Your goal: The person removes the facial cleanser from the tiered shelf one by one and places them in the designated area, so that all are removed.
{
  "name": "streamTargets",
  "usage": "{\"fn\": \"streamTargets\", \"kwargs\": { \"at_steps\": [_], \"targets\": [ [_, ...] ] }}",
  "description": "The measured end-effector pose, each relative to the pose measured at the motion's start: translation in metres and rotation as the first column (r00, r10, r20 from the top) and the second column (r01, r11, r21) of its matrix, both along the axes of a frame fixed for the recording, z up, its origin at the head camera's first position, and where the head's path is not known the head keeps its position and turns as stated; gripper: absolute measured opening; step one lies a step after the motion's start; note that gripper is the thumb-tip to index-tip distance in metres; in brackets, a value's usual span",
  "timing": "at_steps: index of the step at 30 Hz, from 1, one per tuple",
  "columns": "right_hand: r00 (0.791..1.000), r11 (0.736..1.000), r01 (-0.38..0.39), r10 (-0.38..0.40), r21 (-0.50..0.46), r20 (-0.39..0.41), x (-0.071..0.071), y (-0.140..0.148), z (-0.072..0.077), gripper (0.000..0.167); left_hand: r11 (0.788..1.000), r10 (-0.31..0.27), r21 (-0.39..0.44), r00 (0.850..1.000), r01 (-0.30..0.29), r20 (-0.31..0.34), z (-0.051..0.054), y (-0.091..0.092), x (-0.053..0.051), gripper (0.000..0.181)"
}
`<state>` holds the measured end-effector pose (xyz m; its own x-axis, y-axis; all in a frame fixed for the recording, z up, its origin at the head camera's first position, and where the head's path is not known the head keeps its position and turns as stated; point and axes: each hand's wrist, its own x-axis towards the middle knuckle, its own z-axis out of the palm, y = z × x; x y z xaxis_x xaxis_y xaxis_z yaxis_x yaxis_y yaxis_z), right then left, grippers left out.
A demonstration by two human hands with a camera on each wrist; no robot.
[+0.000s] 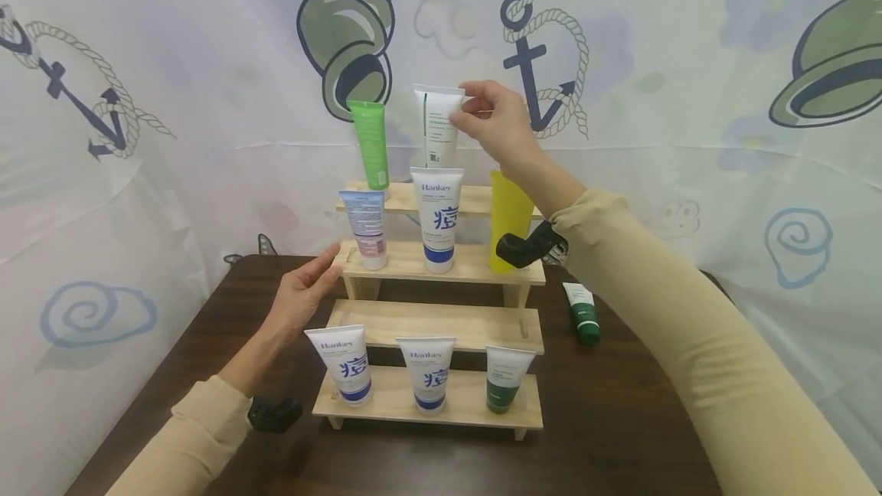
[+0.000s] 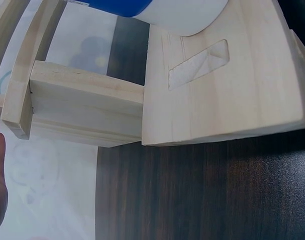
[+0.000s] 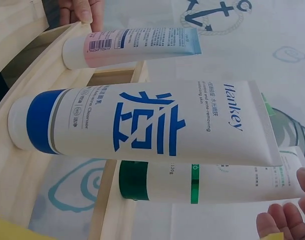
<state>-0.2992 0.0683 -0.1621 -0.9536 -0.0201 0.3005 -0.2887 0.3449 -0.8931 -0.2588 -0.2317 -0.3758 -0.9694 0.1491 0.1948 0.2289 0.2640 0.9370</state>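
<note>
My right hand (image 1: 499, 119) pinches the upper right edge of a white squeeze tube (image 1: 439, 125) at the top tier of a wooden stepped stand (image 1: 441, 315). The tube's green cap (image 3: 133, 181) is at the top board; whether it bears its full weight there I cannot tell. My left hand (image 1: 303, 293) grips the left end of the stand's second board from the top, its fingertips (image 3: 81, 11) at the board's edge. A green tube (image 1: 372, 145) stands left on the top tier. Below it are a blue-pink tube (image 1: 365, 228), a white Hankey tube (image 1: 438, 217) and a yellow tube (image 1: 510, 220).
The bottom tier bears two white-and-blue Hankey tubes (image 1: 344, 364) (image 1: 427, 373) and a small white-green tube (image 1: 506, 377). Another white-green tube (image 1: 583, 314) lies on the dark table (image 1: 620, 404) right of the stand. Behind hangs a printed white cloth (image 1: 227, 98).
</note>
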Motion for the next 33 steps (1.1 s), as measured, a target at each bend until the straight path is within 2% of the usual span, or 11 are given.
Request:
{"fn": "streamTargets", "kwargs": {
  "at_steps": [7,15,21,26,33],
  "targets": [
    [1.0,0.999,0.002,-0.001,-0.035,0.027,-0.0043,-0.0052,0.0015,0.042,1.0,0.002,-0.005,1.0,-0.001,0.004,0.0016,0.0013,0.0008,0.059],
    [0.999,0.999,0.001,0.001,-0.043,0.032,-0.0069,-0.0066,0.0009,0.036,1.0,-0.004,0.031,1.0,0.004,0.001,0.001,0.0019,0.0007,0.058],
    [0.999,0.999,-0.004,0.005,-0.04,0.041,-0.0063,-0.0071,0.0014,0.03,1.0,0.004,0.01,1.0,-0.004,-0.001,0.0004,0.0012,0.0001,0.06],
    [0.998,0.999,-0.004,0.006,-0.04,0.062,-0.0066,-0.0074,0.0017,0.029,1.0,0.008,-0.006,1.0,-0.008,0.002,0.0007,0.0005,0.0004,0.06],
    [0.997,0.998,-0.014,0.018,-0.057,0.076,-0.0078,-0.0079,0.0006,0.029,1.0,0.008,0.014,1.0,-0.008,0.011,0.0018,0.0015,0.0022,0.059]
  ]
}}
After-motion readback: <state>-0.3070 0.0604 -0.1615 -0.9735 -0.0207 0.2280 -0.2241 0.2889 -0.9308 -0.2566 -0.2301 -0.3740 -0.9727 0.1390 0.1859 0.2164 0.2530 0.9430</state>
